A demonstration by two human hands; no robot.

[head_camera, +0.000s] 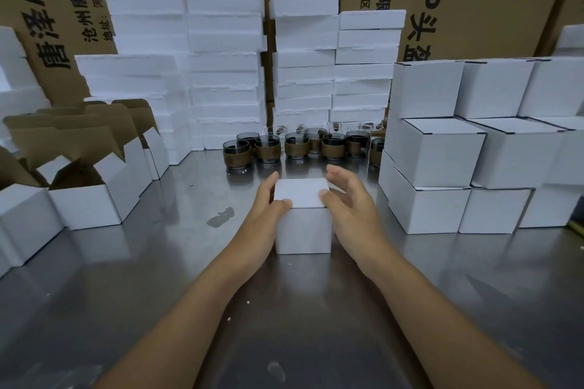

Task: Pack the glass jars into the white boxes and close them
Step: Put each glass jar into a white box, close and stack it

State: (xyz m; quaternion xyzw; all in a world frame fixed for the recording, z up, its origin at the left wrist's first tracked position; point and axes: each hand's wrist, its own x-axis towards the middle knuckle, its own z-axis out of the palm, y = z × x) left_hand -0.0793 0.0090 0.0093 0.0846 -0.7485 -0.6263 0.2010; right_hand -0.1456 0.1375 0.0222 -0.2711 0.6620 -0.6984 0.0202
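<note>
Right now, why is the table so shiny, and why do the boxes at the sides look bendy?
Head view: the steel table mirrors the glass jars and stacked boxes, with pale glare at the back; the wide lens tilts boxes near the edges; soft shadows lie beside the arms.

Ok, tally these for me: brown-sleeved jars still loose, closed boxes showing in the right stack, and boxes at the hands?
Brown-sleeved jars: 8 in view; the clear glasses behind overlap too much to count
Closed boxes in the right stack: 9 showing
Box between left hand and right hand: 1
Total: 18
</note>
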